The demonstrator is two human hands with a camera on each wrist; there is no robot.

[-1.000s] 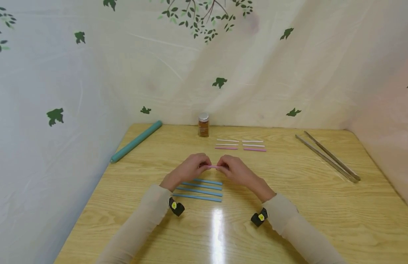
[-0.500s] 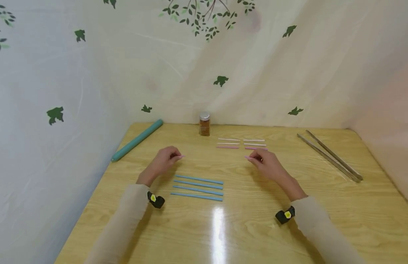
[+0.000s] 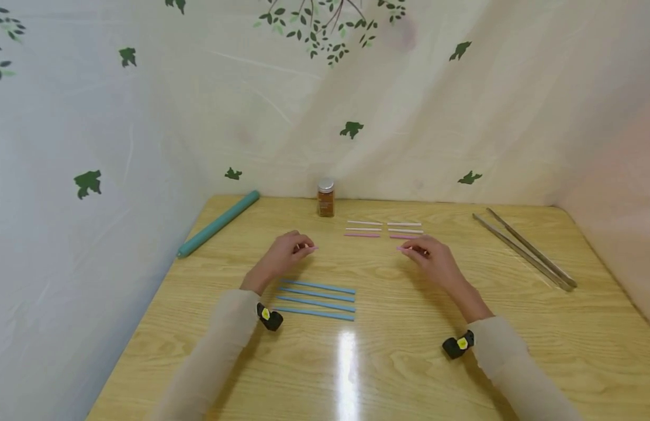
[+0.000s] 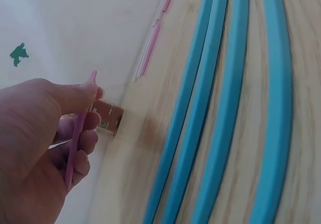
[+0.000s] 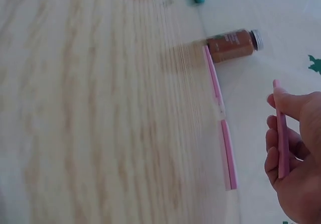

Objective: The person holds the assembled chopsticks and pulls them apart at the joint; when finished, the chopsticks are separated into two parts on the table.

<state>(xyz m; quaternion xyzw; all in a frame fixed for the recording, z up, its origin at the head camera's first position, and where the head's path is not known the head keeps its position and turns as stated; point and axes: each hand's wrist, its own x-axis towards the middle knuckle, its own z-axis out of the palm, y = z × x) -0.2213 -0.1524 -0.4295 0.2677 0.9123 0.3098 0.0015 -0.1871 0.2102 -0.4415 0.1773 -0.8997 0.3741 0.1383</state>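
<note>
My left hand point(image 3: 285, 254) pinches a short pink stick point(image 4: 76, 138) between thumb and fingers, above the table's middle left. To the right, my right hand point(image 3: 435, 263) pinches another short pink stick point(image 5: 282, 143) the same way. Both hands are raised off the table, with a gap between them. Below and right of the left hand lie several long blue sticks point(image 3: 325, 297) in a near-parallel row. Behind the hands, short white sticks point(image 3: 405, 224) and pink sticks point(image 3: 362, 235) lie in two columns, end to end.
A jar point(image 3: 326, 200) with brown contents and a silver lid stands at the back. A teal roll point(image 3: 218, 224) lies at the left edge of the wooden table point(image 3: 398, 374). Long metal tongs point(image 3: 525, 251) lie at the right. Leaf-patterned cloth point(image 3: 283, 128) hangs behind.
One second ago both hands held one pink stick between them. They have since parted, each with a pink piece; the left hand then moved back rightward a little.
</note>
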